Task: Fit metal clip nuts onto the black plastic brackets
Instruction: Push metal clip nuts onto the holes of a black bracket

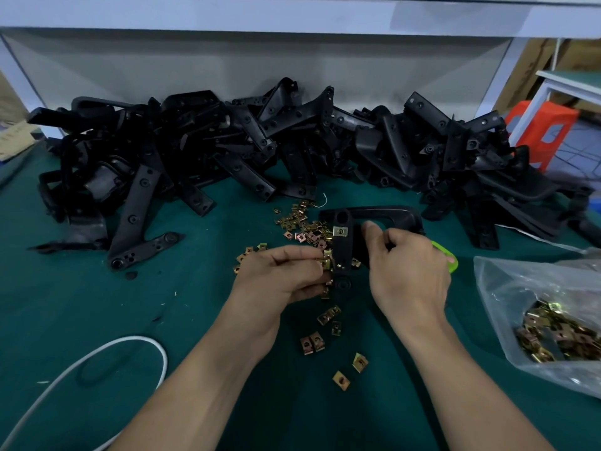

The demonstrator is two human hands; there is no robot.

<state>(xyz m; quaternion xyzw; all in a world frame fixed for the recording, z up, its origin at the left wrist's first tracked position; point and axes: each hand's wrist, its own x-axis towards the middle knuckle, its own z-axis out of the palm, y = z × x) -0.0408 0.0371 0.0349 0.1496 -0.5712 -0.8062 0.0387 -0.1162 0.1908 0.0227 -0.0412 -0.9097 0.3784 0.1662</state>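
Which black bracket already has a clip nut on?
The black plastic bracket gripped by the right hand: a gold metal clip nut sits on its arm. The piled brackets show none.

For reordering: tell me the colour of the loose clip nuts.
Clip nuts: brassy gold, best seen in head view.

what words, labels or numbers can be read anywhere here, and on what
No text can be read anywhere in this picture.
cardboard sheet at the far left: faint marks, too blurred to read.
pile of black brackets, held bracket, clip nuts, plastic bag: no print visible.
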